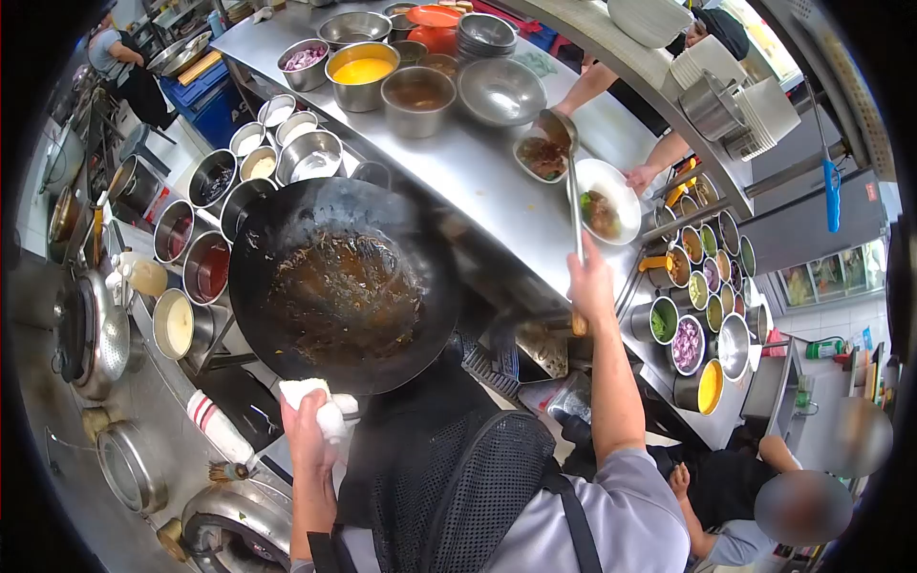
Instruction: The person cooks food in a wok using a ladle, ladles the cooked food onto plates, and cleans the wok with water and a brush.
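My left hand (308,420) is closed around a folded white cloth (330,416) at the near rim of a large black wok (258,315). Brown sauce residue (349,286) coats the inside of the wok. My right hand (592,279) grips the handle of a long metal ladle (574,196), whose wooden end shows below the fist. The ladle's head is over a white bowl (523,164) with brown food in it. Beside it stands a second white bowl (626,202) holding meat and some greens. A co-worker's hand (642,179) is at that bowl's rim.
The steel counter (468,181) carries a pot of yellow liquid (363,73), a pot of brown liquid (417,95) and a wide steel bowl (501,93). Left of the wok are several sauce pots (206,267). Ingredient tins (688,344) stand at right, with another person (735,487) nearby.
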Tool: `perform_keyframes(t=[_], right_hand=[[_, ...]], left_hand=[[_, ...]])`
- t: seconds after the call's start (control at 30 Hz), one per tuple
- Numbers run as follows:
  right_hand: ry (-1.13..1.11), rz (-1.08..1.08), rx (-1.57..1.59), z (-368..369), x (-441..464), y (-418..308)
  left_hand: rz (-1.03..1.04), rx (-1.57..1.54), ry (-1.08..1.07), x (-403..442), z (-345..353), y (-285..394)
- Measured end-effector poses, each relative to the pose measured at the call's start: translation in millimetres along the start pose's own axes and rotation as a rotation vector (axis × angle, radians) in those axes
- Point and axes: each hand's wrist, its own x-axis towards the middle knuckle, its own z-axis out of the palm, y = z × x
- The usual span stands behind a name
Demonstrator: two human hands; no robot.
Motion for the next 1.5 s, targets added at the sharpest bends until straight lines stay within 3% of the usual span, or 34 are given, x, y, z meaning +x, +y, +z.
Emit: perform_keyframes(t=[0.5,0.57,0.77,0.87,0.97,1.13,1.23,1.33,1.43,1.5], right_hand=[[0.096,-0.051,-0.007,41.5,-68.1,28.2],[0.067,0.047,0.054,37.1,-94.7,1.0],[0.075,0.072,0.079,51.7,-156.2,-32.7],[0.177,-0.083,-0.018,89.6,-168.8,-20.8],[0.056,0.133,0.100,77.0,-197.7,-94.8],[0.153,-0.083,-0.007,52.4,-196.3,-76.2],[0.111,0.042,0.173,11.5,-219.0,-114.9],[-0.020,0.022,0.856,-2.6,-243.0,-101.3],[-0.357,0.112,1.081,-15.5,-269.5,-67.3],[-0.482,0.151,0.880,-12.6,-271.8,-29.3]], left_hand=[[0.017,-0.005,-0.178,16.4,-37.0,-0.4],[0.013,-0.004,-0.206,13.3,-40.5,4.6],[-0.002,-0.027,-0.299,11.6,-55.8,13.1],[-0.008,-0.041,-0.399,12.5,-66.2,17.9],[-0.022,-0.089,-0.475,8.5,-59.5,21.2],[-0.018,-0.087,-0.531,-12.5,-36.6,31.5],[-0.073,-0.116,-0.575,-2.1,-19.3,23.1],[-0.111,-0.176,-0.602,8.7,-9.1,17.7],[-0.152,-0.231,-0.581,20.1,0.3,15.7],[-0.195,-0.246,-0.543,21.4,4.4,16.2]])
